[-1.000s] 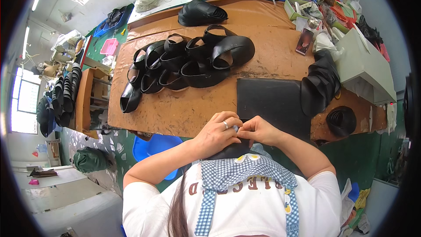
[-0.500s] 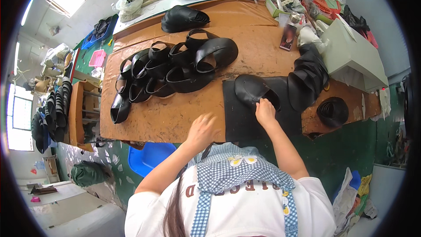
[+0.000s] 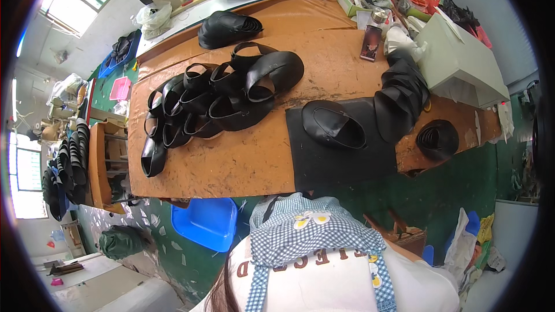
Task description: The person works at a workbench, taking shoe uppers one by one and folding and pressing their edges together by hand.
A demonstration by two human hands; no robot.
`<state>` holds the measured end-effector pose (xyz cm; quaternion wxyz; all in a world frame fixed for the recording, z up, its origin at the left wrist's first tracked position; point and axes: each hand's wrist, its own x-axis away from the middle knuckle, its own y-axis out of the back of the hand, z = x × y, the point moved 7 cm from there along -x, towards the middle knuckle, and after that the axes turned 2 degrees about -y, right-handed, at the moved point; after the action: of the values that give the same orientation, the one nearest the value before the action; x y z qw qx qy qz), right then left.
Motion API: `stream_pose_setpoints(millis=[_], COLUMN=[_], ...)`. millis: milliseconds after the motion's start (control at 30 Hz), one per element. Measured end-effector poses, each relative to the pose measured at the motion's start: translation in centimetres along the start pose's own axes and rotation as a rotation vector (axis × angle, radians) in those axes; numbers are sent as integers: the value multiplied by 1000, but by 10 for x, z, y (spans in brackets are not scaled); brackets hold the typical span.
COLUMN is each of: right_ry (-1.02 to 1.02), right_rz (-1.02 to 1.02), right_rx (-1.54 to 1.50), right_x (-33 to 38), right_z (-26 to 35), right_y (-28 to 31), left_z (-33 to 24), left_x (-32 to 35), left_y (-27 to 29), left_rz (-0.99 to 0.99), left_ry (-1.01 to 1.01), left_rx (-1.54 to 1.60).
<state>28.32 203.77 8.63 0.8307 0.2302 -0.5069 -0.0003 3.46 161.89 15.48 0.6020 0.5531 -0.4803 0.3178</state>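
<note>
Hands staying out of sight, so grip impossible to tell. Lying alone on black mat (image 3: 341, 159): one shoe upper (image 3: 333, 124). Waiting just right: stack of cut pieces (image 3: 402, 101). Piling up left on workbench (image 3: 231, 162): finished uppers (image 3: 214, 101).

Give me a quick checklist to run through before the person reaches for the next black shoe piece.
1. Hands in view: not ok, neither hand shows.
2. Black shoe upper lies flat on the black mat: ok.
3. Mat on the brown worktable, at its near edge: ok.
4. Stack of curved black pieces beside the mat, apart from the upper: ok.
5. Group of strapped uppers left of the mat, not overlapping it: ok.
6. Upper's underside: cannot tell.
</note>
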Motion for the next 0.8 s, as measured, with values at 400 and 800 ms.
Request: stream_pose_setpoints(millis=[400, 800], right_ry=[-34, -53], right_rz=[102, 197], right_rx=[-222, -466], right_x=[20, 38], right_z=[-4, -7], right_y=[-2, -13], left_z=[-11, -22], left_x=[12, 25], left_y=[8, 22], left_rz=[-2, -12], left_ry=[-30, -60], left_rx=[152, 283])
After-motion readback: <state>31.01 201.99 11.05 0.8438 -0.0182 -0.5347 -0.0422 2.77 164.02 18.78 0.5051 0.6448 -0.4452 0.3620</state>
